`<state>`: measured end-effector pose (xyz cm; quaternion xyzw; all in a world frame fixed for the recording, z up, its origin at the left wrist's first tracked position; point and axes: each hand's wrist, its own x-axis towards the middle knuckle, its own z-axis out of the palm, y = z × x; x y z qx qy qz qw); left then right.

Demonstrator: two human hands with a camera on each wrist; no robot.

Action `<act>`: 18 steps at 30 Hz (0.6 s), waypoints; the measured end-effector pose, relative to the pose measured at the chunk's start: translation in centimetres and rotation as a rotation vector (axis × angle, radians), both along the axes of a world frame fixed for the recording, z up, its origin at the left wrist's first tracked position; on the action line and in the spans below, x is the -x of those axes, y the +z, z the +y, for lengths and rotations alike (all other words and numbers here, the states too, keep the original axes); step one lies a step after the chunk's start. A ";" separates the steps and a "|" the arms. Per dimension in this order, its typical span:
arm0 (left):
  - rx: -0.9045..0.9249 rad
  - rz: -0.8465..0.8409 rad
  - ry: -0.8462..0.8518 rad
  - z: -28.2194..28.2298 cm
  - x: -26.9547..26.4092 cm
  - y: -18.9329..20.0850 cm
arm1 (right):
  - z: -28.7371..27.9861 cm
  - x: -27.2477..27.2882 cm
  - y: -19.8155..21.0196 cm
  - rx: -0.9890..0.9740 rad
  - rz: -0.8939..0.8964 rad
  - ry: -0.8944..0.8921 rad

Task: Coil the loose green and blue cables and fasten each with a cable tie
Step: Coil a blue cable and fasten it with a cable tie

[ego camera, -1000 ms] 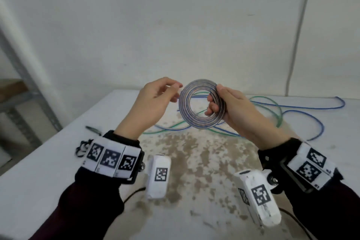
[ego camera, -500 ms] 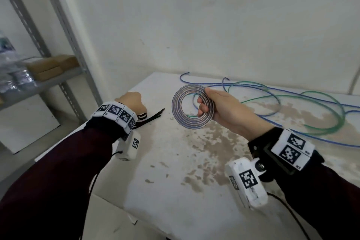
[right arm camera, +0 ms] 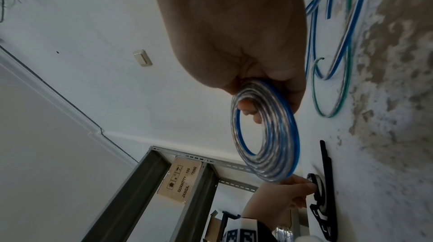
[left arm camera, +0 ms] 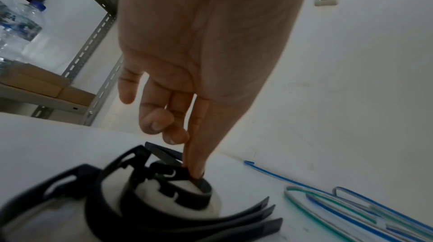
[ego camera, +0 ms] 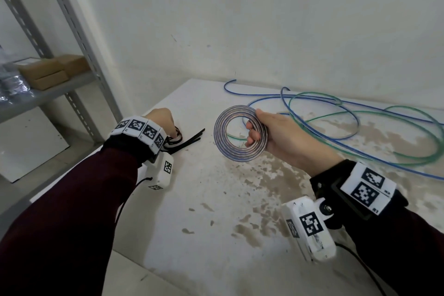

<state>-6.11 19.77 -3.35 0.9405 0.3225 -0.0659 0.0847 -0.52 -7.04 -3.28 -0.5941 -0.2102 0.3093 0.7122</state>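
My right hand (ego camera: 254,132) (right arm camera: 257,101) holds a flat coil of blue-striped clear cable (ego camera: 219,137) (right arm camera: 281,144) upright above the table, fingers through its centre. My left hand (ego camera: 165,125) (left arm camera: 194,172) reaches down at the table's left edge onto a bunch of black cable ties (ego camera: 189,139) (left arm camera: 187,216) (right arm camera: 326,172). Its fingertips pinch the looped end of one tie. The loose green cable (ego camera: 312,95) and loose blue cable (ego camera: 357,125) lie tangled on the table at the right, behind the coil.
The white, stained table (ego camera: 192,199) ends close to my left hand and stands against a wall at the back. A grey metal shelf upright (ego camera: 79,38) with cardboard boxes (ego camera: 48,72) stands to the left beyond the table.
My left hand let go of the coil and moved left and down to the cable ties. The right hand keeps the coil alone. The view swung left.
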 end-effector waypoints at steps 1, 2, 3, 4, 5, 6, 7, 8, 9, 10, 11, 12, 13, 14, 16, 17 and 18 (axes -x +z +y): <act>0.001 -0.020 0.004 0.1 0.1 0.1 | -0.1 0.0 0.0 -0.001 0.001 0.003; 0.001 -0.041 0.010 0.2 0.2 0.2 | -0.2 0.0 0.0 -0.002 -0.001 0.007; -0.003 -0.062 0.019 0.2 0.3 0.5 | -0.2 0.1 0.0 -0.002 -0.007 0.011; -0.012 -0.081 0.025 0.1 0.5 1.0 | -0.3 0.1 0.0 -0.001 -0.015 0.017; -0.025 -0.103 0.027 -0.1 0.6 1.5 | -0.3 0.1 0.0 -0.001 -0.018 0.020; -0.045 -0.140 0.027 -0.4 0.7 2.3 | -0.5 0.2 0.1 -0.006 -0.023 0.024; -0.073 -0.194 0.024 -0.9 0.9 3.3 | -0.7 0.2 0.3 -0.013 -0.035 0.028; -0.095 -0.261 0.010 -1.6 1.0 4.5 | -0.9 0.1 0.6 -0.016 -0.056 0.030; -0.100 -0.340 -0.020 -2.4 1.0 5.8 | -1.3 0.0 1.0 -0.014 -0.088 0.029; -0.071 -0.424 -0.066 -3.3 0.9 7.0 | -1.8 -0.1 1.5 -0.010 -0.127 0.026; 0.008 -0.513 -0.122 -4.5 0.8 8.2 | -2.5 -0.3 2.0 -0.009 -0.172 0.024; 0.126 -0.608 -0.187 -5.8 0.5 9.1 | -3.3 -0.5 2.6 -0.008 -0.224 0.023; 0.253 -0.701 -0.248 -7.3 0.1 10.0 | -4.3 -0.7 3.2 0.000 -0.288 0.027; 0.374 -0.778 -0.304 -9.0 -0.3 10.5 | -5.4 -0.9 3.9 0.021 -0.370 0.040; 0.585 -0.866 -0.390 -12.8 -1.2 11.1 | -7.8 -1.3 5.2 0.088 -0.559 0.090; 0.690 -0.898 -0.426 -14.8 -1.8 11.2 | -9.1 -1.4 5.8 0.120 -0.644 0.117; 0.802 -0.924 -0.459 -16.8 -2.3 11.2 | -10.4 -1.6 6.3 0.151 -0.722 0.133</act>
